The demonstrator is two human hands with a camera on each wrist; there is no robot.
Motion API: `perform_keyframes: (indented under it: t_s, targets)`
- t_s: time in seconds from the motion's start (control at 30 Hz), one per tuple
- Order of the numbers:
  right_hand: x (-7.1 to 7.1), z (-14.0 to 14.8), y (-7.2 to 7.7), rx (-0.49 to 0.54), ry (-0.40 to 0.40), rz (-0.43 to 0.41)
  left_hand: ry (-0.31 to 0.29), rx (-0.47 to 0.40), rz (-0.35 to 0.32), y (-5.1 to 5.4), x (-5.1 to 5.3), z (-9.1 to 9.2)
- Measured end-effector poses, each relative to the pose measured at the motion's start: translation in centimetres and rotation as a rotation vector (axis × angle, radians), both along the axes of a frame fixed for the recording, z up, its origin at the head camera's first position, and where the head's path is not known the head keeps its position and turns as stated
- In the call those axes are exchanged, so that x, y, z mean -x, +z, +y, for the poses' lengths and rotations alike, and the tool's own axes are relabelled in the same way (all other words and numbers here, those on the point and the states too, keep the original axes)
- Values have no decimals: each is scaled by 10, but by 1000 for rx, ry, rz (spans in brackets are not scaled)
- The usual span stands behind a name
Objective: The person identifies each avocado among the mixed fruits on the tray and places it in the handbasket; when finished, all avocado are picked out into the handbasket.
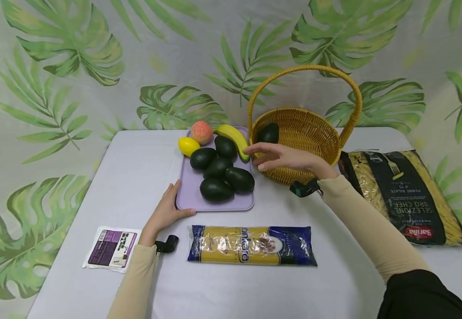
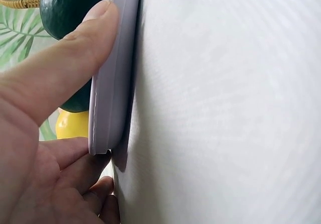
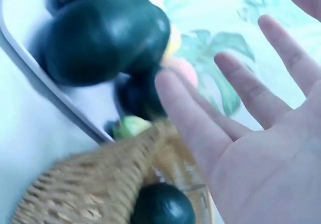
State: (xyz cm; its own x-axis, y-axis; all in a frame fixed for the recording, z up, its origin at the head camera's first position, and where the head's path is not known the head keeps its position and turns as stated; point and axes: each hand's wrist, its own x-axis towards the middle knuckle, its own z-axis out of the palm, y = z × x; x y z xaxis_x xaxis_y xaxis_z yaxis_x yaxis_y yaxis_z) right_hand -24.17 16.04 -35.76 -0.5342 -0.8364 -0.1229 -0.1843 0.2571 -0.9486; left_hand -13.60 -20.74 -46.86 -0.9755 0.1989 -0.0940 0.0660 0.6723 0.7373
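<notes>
A lilac tray [image 1: 191, 201] holds several dark green avocados [image 1: 216, 189], a yellow banana [image 1: 232, 136], a lemon [image 1: 188, 146] and a peach [image 1: 202, 132]. My left hand [image 1: 167, 210] grips its near left corner, thumb along the near side and fingers at the left side; the left wrist view shows the thumb against the tray wall [image 2: 111, 93]. My right hand [image 1: 290, 158], fingers extended and holding nothing, is above the left side of the wicker basket [image 1: 306, 128]. One avocado [image 1: 268, 133] lies inside the basket, also visible in the right wrist view.
In front of the tray lies a yellow and blue pasta packet [image 1: 238, 245]. A flat white and purple packet [image 1: 112, 248] is at the left. On the right, a large black Barilla bag [image 1: 406, 195] lies beside the basket. The basket's tall handle [image 1: 308, 68] arches over it.
</notes>
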Motion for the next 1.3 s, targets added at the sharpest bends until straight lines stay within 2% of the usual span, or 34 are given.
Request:
perform_keyframes:
  t_s: [0.23,0.47,0.73,1.0,1.1,1.3]
  targets:
    - [-8,-23,-15,-63,108,121,10,5,-17,-1,0,0]
    - [-13,-36,-28,-182,134,228,13,2,-24,0,0,0]
    - [-11,-47,-45,-215,92,356,18,-11,-25,-1,1,0]
    - [-18,-53,-52,-223,-28,511,13,-6,-12,-2,2,0]
    - [-21,-51,-49,-181,-61,483,13,-5,-14,-2,1,0]
    - [-24,-40,-23,-30,-94,302,10,2,-12,-2,2,-1]
